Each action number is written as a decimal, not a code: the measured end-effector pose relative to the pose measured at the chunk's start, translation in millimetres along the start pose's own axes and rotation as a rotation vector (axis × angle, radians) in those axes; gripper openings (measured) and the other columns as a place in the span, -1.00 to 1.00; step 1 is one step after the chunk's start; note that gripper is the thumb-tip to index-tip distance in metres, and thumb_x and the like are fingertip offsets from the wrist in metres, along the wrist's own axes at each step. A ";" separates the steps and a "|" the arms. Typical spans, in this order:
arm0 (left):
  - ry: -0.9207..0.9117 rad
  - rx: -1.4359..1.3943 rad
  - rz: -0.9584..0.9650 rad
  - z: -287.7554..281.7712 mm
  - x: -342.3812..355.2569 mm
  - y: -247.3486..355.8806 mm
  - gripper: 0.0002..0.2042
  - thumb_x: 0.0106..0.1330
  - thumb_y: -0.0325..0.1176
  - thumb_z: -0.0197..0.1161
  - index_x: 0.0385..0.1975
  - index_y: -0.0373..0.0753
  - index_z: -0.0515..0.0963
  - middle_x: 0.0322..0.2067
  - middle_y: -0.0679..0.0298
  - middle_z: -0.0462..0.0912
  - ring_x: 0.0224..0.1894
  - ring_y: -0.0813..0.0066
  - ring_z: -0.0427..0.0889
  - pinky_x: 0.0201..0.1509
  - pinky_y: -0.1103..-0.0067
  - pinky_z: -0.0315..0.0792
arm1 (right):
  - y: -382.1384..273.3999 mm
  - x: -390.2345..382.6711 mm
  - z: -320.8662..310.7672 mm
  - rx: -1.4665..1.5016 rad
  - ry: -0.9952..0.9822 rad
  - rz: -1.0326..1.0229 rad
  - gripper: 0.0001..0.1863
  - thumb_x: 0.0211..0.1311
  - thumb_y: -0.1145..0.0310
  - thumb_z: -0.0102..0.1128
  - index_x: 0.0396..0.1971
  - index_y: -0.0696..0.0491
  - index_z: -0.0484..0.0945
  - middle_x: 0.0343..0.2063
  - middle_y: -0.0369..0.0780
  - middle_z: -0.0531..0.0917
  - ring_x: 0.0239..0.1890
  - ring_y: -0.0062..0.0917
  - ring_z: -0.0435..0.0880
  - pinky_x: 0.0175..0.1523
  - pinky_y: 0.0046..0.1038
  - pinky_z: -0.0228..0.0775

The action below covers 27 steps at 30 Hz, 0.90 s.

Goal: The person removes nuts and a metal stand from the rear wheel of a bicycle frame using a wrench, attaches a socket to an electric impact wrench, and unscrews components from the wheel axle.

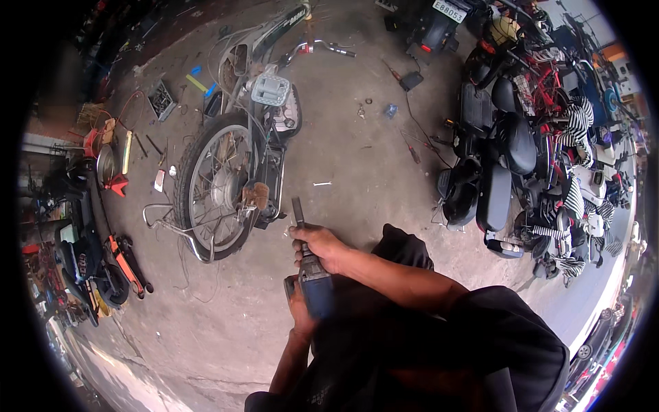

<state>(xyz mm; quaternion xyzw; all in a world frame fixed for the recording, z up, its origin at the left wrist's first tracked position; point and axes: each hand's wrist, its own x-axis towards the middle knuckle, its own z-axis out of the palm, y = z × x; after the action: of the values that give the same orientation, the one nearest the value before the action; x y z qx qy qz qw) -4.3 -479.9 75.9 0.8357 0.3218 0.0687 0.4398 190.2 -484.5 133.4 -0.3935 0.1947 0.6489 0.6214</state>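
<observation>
In front of my body I hold a dark blue and grey power tool (316, 292), which looks like an impact wrench, with a long dark socket (297, 211) pointing away from me. My right hand (321, 247) is closed round its front end, near the base of the socket. Lower down, my left hand (302, 309) wraps the grip, its fingers partly hidden by the tool body. Beyond the socket tip, to the left, an electric bicycle (274, 165) lies with its spoked rear wheel (220, 189) closest to me. The socket does not touch the bicycle.
A small spanner (322, 183) lies on the concrete floor. Screwdrivers (412, 152) and a cable lie farther right. Parked scooters (493, 196) line the right side. An orange kick scooter (128, 264), a grey parts tray (162, 100) and a red-footed stand (117, 184) are on the left.
</observation>
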 end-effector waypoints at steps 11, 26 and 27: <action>0.435 -0.057 -0.411 87.2 63.3 9.4 -0.64 0.04 -0.32 0.22 -0.17 -0.32 0.40 -0.27 0.05 0.49 -0.24 0.12 0.49 -0.18 0.37 0.37 | -27.0 120.5 -3.2 -0.679 0.009 0.278 -0.76 0.23 0.18 0.00 -0.25 0.04 0.41 -0.63 -0.28 0.49 -0.65 -0.60 0.47 -0.57 -0.52 0.38; 0.847 -0.502 -0.589 171.7 134.2 -22.7 -0.59 0.10 -0.42 0.21 -0.02 -0.29 0.31 -0.28 0.32 0.43 -0.25 0.50 0.42 -0.19 0.56 0.39 | -55.9 194.5 -23.4 -0.873 -0.347 0.253 -0.76 0.26 0.24 -0.05 -0.36 0.13 0.41 -0.62 -0.27 0.48 -0.63 -0.62 0.45 -0.54 -0.56 0.34; 0.809 -0.369 -0.593 169.4 137.8 -17.3 -0.57 0.08 -0.43 0.23 -0.02 -0.29 0.31 -0.29 0.30 0.44 -0.25 0.46 0.43 -0.19 0.54 0.40 | -59.5 195.5 -25.6 -0.864 -0.353 0.259 -0.77 0.26 0.25 -0.04 -0.36 0.13 0.41 -0.61 -0.27 0.48 -0.62 -0.62 0.45 -0.52 -0.55 0.35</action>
<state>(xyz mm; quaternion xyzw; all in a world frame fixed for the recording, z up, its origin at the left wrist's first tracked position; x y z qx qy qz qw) 162.7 -507.4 -63.0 0.5245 0.6707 0.3133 0.4207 270.2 -366.8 -15.5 -0.4720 -0.1537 0.7993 0.3387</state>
